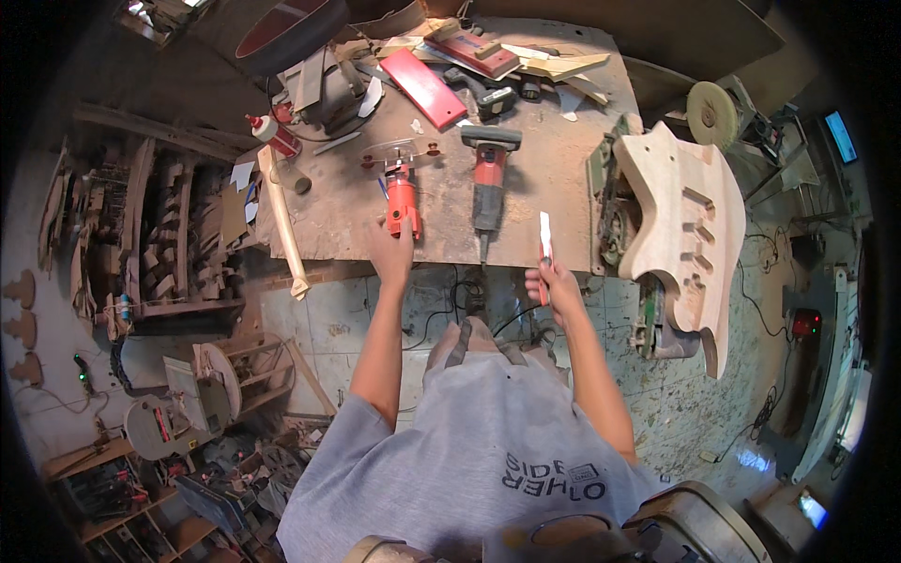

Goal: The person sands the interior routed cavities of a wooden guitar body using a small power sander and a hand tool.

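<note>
My left hand [392, 246] grips the lower end of a red trim router [401, 195] with a clear base plate, lying on the workbench [338, 225]. My right hand [554, 286] holds a cutting tool [544, 239] with an orange handle and a pale flat blade pointing away from me, at the bench's front edge. Between my hands lies a red and black power tool [488, 169]. A wooden guitar body [685, 197] with routed pockets is clamped upright-tilted at the right. A long light wood piece [286, 235] lies at the left, near a glue bottle [282, 138].
Red boards [422, 87], wood offcuts and a cordless tool [479, 98] crowd the back of the bench. Wooden racks [141, 235] and machinery [188, 413] stand at the left. A round pad [706, 113] sits behind the guitar body. Cables run along the tiled floor [751, 375].
</note>
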Action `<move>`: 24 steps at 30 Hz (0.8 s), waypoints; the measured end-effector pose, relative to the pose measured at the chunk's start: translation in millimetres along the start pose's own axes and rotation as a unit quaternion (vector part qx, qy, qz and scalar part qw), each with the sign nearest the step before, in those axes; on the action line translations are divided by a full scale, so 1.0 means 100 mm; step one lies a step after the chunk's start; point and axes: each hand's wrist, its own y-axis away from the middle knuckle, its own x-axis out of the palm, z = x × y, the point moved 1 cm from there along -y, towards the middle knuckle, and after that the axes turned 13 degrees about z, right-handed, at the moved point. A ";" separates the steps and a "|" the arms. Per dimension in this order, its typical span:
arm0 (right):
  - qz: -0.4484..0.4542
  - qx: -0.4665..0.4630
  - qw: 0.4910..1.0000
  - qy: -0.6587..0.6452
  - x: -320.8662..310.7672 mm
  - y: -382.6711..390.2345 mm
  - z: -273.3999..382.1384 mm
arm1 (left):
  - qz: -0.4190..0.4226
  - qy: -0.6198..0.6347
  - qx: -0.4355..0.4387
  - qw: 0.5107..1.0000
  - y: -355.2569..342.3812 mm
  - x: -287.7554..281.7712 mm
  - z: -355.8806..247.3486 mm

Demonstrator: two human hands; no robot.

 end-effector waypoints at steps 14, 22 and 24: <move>-0.029 0.082 0.992 0.086 0.27 0.89 -0.27 | 0.189 -0.101 -0.162 0.963 -1.20 0.59 0.15; 0.066 0.011 0.971 0.231 0.48 1.52 0.24 | 0.081 -0.043 -0.010 0.996 -0.32 0.02 -0.04; 0.089 -0.050 0.971 0.218 0.54 1.67 0.64 | 0.057 -0.051 0.035 0.996 0.04 -0.37 -0.36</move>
